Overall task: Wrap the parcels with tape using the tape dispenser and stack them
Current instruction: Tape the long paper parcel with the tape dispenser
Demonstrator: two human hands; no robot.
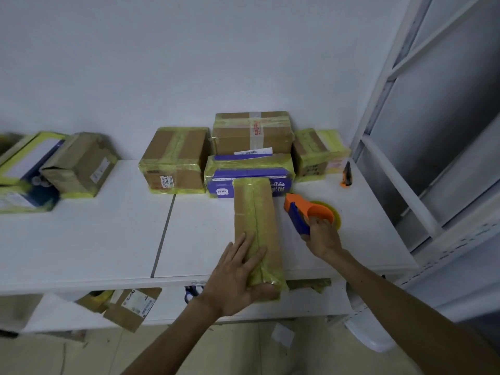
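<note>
A long narrow cardboard parcel (255,220) with yellowish tape along its top lies lengthwise on the white table (108,239), its near end past the front edge. My left hand (238,274) holds that near end, fingers flat on top and thumb under the end. To the right, my right hand (323,236) grips the orange and blue tape dispenser (303,211), which holds a yellow tape roll and sits on the table just right of the parcel.
Taped parcels stand against the wall: a brown box (176,161), a blue box (247,174) with a brown box (253,132) on it, and a small box (316,152). More parcels (78,165) lie at left. An orange cutter (346,175) sits at right, by white shelving (433,158).
</note>
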